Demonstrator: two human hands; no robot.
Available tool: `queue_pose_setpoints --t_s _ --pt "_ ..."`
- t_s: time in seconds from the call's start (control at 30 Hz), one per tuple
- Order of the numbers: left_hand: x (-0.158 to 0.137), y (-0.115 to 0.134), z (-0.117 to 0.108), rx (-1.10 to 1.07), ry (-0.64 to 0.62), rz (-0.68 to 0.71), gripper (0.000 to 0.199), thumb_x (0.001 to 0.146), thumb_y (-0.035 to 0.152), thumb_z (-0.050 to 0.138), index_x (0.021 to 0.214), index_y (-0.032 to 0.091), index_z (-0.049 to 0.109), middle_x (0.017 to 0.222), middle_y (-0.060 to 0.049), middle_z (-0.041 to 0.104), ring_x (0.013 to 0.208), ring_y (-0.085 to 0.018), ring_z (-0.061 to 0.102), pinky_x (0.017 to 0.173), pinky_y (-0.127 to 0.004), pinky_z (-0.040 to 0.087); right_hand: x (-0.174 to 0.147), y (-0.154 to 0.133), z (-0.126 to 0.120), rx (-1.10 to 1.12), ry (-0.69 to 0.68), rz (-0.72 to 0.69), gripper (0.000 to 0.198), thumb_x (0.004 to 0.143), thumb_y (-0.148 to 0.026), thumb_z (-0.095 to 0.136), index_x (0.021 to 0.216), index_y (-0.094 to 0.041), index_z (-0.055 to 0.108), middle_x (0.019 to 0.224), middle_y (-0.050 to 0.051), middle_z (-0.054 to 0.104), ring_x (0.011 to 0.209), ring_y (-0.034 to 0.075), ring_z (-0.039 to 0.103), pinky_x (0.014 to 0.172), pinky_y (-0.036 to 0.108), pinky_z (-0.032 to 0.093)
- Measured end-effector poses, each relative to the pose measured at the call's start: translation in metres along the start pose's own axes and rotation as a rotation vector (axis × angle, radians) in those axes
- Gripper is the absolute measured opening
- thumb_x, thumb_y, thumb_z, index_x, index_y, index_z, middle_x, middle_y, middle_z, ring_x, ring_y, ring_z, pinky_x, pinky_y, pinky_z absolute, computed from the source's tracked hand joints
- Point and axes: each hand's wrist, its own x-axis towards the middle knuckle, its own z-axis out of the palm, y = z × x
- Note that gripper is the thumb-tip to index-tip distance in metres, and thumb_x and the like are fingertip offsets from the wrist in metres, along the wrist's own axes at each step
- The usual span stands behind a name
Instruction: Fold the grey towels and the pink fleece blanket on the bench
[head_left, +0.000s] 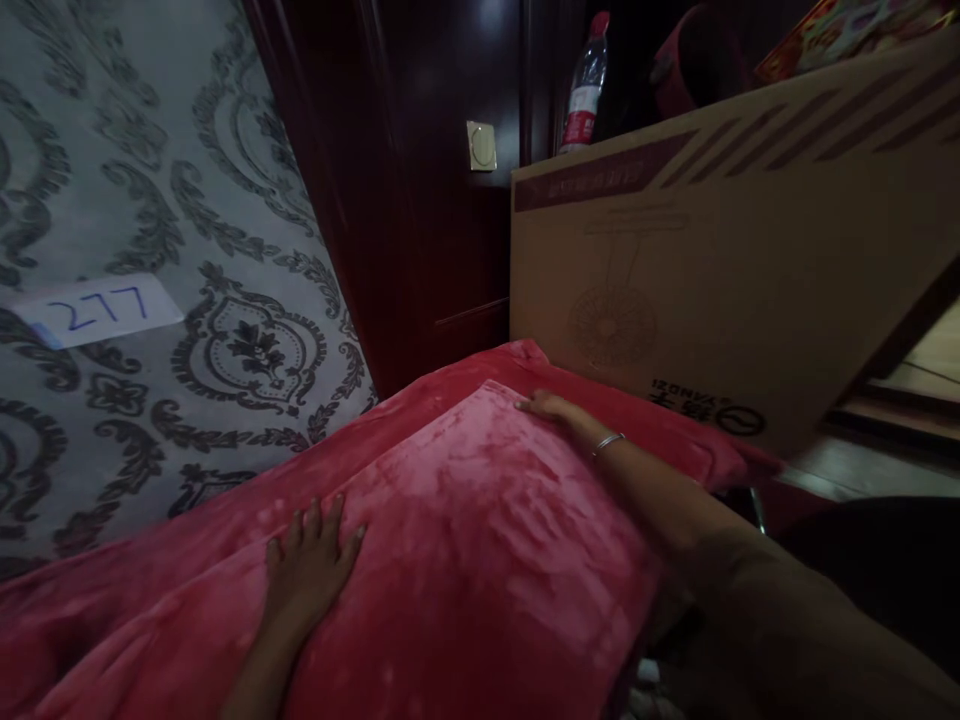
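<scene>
A pink-red plush blanket lies folded in front of me, with one pale corner pointing away. My left hand rests palm down on its left part, fingers spread. At the far right edge, near that corner, my right hand touches the blanket with its fingers stretched to the left. A thin silver bracelet circles the right wrist. Under and behind the folded piece, more red plush cloth covers the surface.
Patterned wallpaper with a paper marked "277" is on the left. A dark red wooden panel carries a small pale switch plate. A large cardboard box stands behind, near a red-capped plastic bottle.
</scene>
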Motion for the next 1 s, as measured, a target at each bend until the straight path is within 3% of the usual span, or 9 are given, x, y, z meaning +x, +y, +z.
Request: queue_pose_setpoints --t_s 0.17,0.27,0.33,0.4,0.57,0.77,1.0 --pt "-0.002 -0.002 -0.008 -0.102 0.1 0.013 0.071 0.096 0.051 0.032 0.156 0.014 0.036 0.165 -0.021 0.027 0.152 -0.039 0.026 0.117 -0.064 0.026 -0.018 -0.001 0.014 0.0 -0.011 0.084 0.045 0.1 -0.05 0.05 0.116 -0.014 0.073 0.119 0.016 0.072 0.108 0.026 0.069 0.083 0.027 0.049" --pt "-0.013 0.009 -0.01 -0.142 0.164 0.227 0.07 0.094 0.054 0.038 0.155 0.019 0.039 0.167 -0.016 0.024 0.155 -0.036 0.019 0.122 -0.06 0.021 -0.023 0.001 0.017 0.012 0.019 0.079 0.056 0.105 -0.053 0.034 0.113 -0.016 0.074 0.119 0.016 0.073 0.109 0.024 0.068 0.083 0.026 0.048" --pt "-0.022 0.021 -0.005 -0.16 0.121 0.416 0.069 0.093 0.057 0.041 0.155 0.027 0.039 0.167 -0.01 0.026 0.155 -0.035 0.017 0.122 -0.062 0.017 -0.023 0.002 0.017 0.003 0.034 0.085 0.06 0.106 -0.053 0.027 0.113 -0.016 0.074 0.12 0.017 0.072 0.111 0.025 0.068 0.086 0.026 0.048" --pt "-0.029 0.03 0.005 -0.166 0.077 0.508 0.071 0.091 0.061 0.045 0.156 0.032 0.038 0.167 -0.007 0.027 0.155 -0.037 0.017 0.121 -0.066 0.016 -0.022 0.003 0.017 -0.023 0.05 0.102 0.057 0.106 -0.05 0.03 0.117 -0.015 0.073 0.123 0.019 0.07 0.115 0.027 0.066 0.089 0.029 0.047" --pt "-0.032 0.034 0.021 -0.159 0.073 0.51 0.077 0.089 0.063 0.05 0.157 0.032 0.033 0.168 -0.007 0.023 0.155 -0.04 0.014 0.119 -0.069 0.016 -0.02 0.002 0.018 -0.072 0.07 0.14 0.052 0.105 -0.046 0.035 0.124 -0.013 0.071 0.126 0.023 0.068 0.12 0.029 0.064 0.095 0.034 0.046" --pt "-0.028 0.032 0.016 -0.117 0.069 0.518 0.077 0.089 0.062 0.05 0.157 0.032 0.031 0.168 -0.008 0.023 0.155 -0.039 0.015 0.119 -0.069 0.019 -0.021 -0.001 0.018 -0.033 0.054 0.154 0.052 0.105 -0.048 0.038 0.122 -0.013 0.072 0.127 0.021 0.068 0.121 0.026 0.063 0.094 0.029 0.045" --pt "-0.027 0.039 0.001 -0.101 0.042 0.501 0.075 0.092 0.06 0.048 0.157 0.026 0.034 0.166 -0.013 0.025 0.154 -0.042 0.018 0.117 -0.071 0.021 -0.04 0.017 -0.016 0.059 -0.071 0.133 0.06 0.106 -0.055 0.031 0.127 -0.014 0.07 0.13 0.016 0.068 0.116 0.023 0.066 0.091 0.026 0.047"
